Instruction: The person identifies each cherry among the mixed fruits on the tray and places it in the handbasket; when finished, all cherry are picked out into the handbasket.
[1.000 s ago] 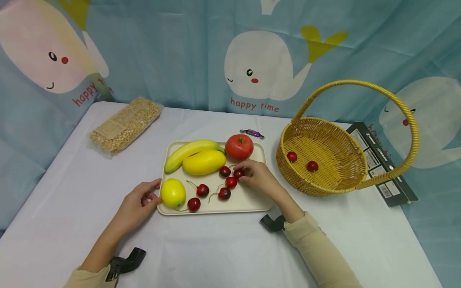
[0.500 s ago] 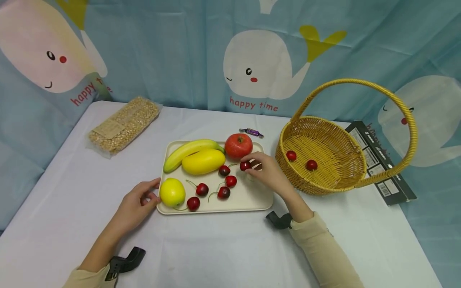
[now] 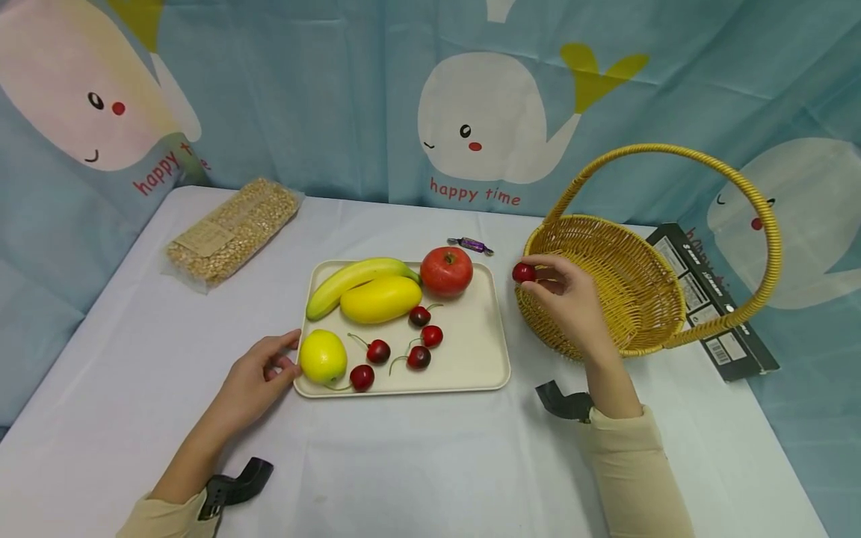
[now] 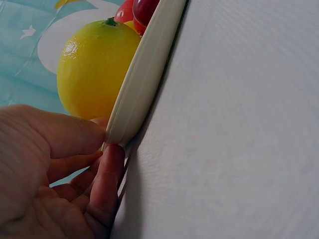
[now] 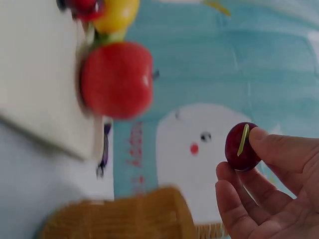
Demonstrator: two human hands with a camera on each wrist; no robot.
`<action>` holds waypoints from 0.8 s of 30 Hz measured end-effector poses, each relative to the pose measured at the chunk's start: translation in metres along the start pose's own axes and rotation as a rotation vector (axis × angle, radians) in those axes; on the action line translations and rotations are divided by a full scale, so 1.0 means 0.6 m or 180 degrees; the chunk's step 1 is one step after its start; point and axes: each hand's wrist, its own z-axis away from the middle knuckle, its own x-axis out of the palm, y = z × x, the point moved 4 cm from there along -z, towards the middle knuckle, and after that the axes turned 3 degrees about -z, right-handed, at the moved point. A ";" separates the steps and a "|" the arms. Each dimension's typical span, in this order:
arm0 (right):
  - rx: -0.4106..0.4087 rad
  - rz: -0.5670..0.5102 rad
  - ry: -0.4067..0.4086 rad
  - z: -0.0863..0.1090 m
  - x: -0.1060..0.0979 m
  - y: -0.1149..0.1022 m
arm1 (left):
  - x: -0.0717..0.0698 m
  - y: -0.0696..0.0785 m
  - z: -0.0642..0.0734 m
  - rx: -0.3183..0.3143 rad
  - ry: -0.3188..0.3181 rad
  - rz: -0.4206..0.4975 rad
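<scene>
My right hand (image 3: 568, 299) pinches a dark red cherry (image 3: 524, 273) between thumb and fingers, held up beside the left rim of the yellow wicker basket (image 3: 655, 299). A short green stem shows on this cherry in the right wrist view. My left hand (image 3: 258, 377) pinches the left edge of the cream tray (image 3: 471, 366), thumb on the rim and a finger below, beside a round yellow fruit (image 3: 323, 356). Several stemmed cherries (image 3: 418, 358) lie on the tray with a banana (image 3: 356, 280), a smooth yellow oval fruit (image 3: 381, 300) and a round red fruit (image 3: 447, 271).
A purple-wrapped candy (image 3: 471, 245) lies behind the tray. A clear bag of grains (image 3: 235, 232) rests at the back left. The basket's tall handle (image 3: 773, 246) arches over it, and a black box (image 3: 716, 306) sits behind its right side.
My right hand has lifted a cherry off the tray and carried it right to the basket. It now covers the two cherries seen earlier inside. My left hand stays put.
</scene>
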 end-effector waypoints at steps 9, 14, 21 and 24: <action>0.0439 0.0136 0.0551 0.024 -0.074 0.037 | -0.001 0.002 0.001 -0.0006 0.0000 -0.0020; 0.0743 0.0259 0.0680 0.032 -0.096 0.065 | 0.000 0.003 0.000 -0.0034 -0.0032 -0.0019; 0.0982 0.0455 0.0623 0.034 -0.107 0.089 | -0.001 0.002 -0.001 -0.0007 0.0000 -0.0037; 0.1090 0.0545 0.0522 0.034 -0.107 0.096 | 0.000 0.001 -0.002 0.0007 0.0011 -0.0036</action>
